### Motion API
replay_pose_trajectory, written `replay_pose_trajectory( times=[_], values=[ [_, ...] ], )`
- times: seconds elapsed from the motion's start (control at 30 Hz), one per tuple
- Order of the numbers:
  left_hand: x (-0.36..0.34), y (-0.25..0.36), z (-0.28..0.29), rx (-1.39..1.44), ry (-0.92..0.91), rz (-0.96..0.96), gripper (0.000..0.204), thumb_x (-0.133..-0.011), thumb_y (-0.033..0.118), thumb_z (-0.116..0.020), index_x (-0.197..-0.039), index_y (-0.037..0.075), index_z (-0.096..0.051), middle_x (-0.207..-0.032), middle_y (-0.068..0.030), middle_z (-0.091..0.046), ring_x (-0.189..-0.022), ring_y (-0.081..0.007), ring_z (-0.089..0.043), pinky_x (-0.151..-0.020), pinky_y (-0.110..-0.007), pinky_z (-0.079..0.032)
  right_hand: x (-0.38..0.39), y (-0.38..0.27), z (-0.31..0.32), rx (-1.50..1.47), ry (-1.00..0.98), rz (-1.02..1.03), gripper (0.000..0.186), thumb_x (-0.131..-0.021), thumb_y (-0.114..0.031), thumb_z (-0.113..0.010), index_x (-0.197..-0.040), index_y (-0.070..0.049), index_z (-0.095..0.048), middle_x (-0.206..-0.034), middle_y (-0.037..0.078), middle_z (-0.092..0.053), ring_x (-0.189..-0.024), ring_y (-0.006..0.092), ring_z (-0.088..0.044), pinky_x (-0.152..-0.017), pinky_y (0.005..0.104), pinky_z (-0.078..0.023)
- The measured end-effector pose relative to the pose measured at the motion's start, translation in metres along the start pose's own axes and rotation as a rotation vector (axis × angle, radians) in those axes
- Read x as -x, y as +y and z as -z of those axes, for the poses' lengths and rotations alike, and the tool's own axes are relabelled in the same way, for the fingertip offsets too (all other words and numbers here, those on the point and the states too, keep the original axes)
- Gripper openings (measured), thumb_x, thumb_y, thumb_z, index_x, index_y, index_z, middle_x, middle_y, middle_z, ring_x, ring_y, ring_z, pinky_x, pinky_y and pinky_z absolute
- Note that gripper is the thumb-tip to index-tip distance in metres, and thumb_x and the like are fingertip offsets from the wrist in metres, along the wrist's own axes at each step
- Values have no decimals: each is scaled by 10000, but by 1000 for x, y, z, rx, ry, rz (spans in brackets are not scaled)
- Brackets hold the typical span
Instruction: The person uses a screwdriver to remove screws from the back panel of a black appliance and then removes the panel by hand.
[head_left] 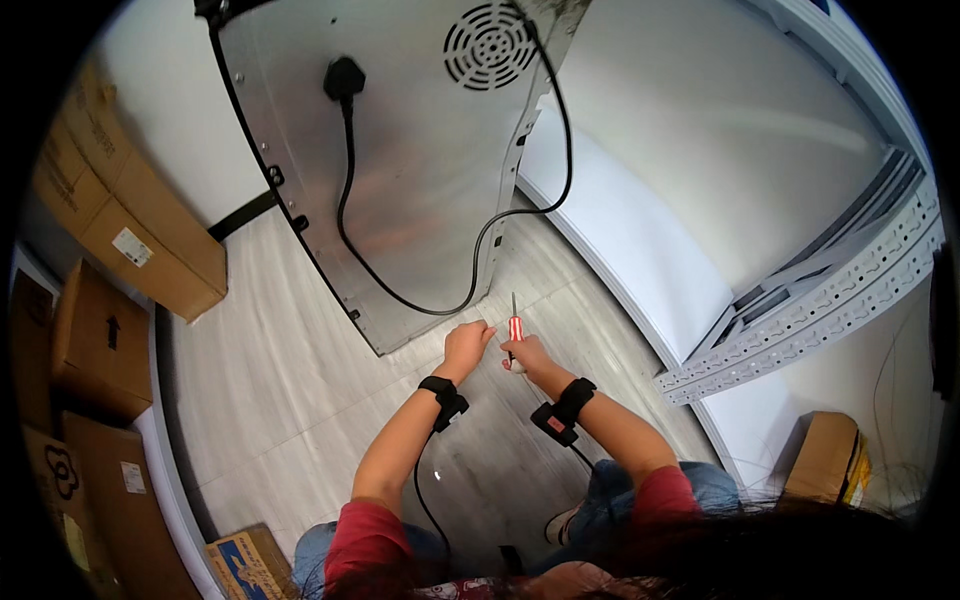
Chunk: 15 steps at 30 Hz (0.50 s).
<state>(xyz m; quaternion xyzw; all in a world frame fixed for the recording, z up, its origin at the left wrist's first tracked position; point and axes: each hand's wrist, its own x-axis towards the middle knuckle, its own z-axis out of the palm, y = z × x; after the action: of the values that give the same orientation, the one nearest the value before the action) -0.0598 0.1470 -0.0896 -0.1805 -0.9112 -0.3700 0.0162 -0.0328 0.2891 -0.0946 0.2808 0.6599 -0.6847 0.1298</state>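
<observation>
My right hand is closed around a screwdriver with a red and white handle, its thin metal shaft pointing away from me. Just left of it, my left hand is closed with the fingers curled together; what they hold, if anything, is too small to see. Both hands are above the floor, close to the bottom edge of a metal appliance panel. A black power cable hangs in a loop across the panel from a black plug. The screwdriver tip appears apart from the panel.
Cardboard boxes stand along the left, some on a shelf. A white shelving unit with a perforated metal upright stands at the right. A small box lies near my left leg. Black straps with cables circle my wrists.
</observation>
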Motion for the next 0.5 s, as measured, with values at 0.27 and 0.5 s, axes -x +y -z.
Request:
replay_pose_trajectory(
  times=[0.27,0.5],
  values=[
    [-27,41,49,209,-67,70,183,-771,176,-535,-820,38,-646,-683,-160,-603,-638,-291,-590,-606,-355,-458,74,-68,14,-46,-389,29,165,-745,-40,-599,-717,-1,-440,-649,77,-476,-506,175,-521,-446,296,-448],
    [-19,35,28,345,-2,174,196,-761,30,-475,-875,5,-632,-671,-125,-607,-631,-216,-595,-580,-308,-459,97,-70,32,249,-429,136,358,-749,-117,-640,-912,22,-354,-706,107,-499,-533,163,-548,-462,292,-446]
  ],
)
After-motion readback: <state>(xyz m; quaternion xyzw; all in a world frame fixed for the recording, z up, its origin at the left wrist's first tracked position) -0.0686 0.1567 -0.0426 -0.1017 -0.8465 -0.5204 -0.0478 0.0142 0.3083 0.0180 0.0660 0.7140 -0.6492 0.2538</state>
